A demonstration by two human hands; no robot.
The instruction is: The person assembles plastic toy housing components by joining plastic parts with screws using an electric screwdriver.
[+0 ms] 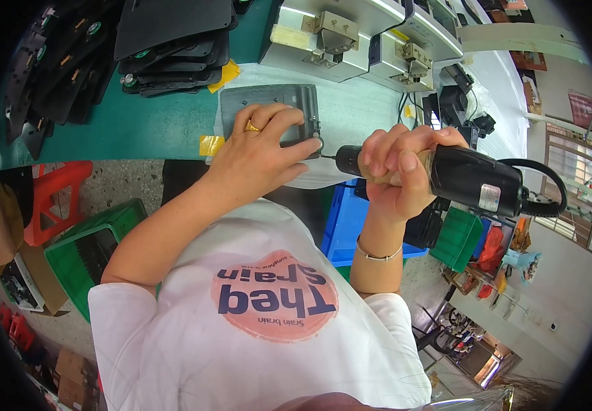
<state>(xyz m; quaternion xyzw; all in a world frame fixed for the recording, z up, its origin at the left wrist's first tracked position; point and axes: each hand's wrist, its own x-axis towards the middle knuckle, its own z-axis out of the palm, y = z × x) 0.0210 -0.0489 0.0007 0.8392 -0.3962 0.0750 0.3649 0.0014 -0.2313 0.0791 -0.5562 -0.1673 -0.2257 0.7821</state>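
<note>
Below my white shirt (255, 342), my left hand (258, 154) presses spread fingers on the grey plate (268, 103) at the counter (152, 130) edge while my right hand (395, 168), fingers wrapped around the electric screwdriver (447, 175), meets the plate's right edge: fastening looks underway, unfinished.

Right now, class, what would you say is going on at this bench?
A person is working on a grey plate lying on white foam on the green bench. The left hand presses down on the plate, a gold ring on one finger. The right hand holds a black electric screwdriver sideways, its tip at the plate's right edge. A stack of black parts sits further back.
</note>
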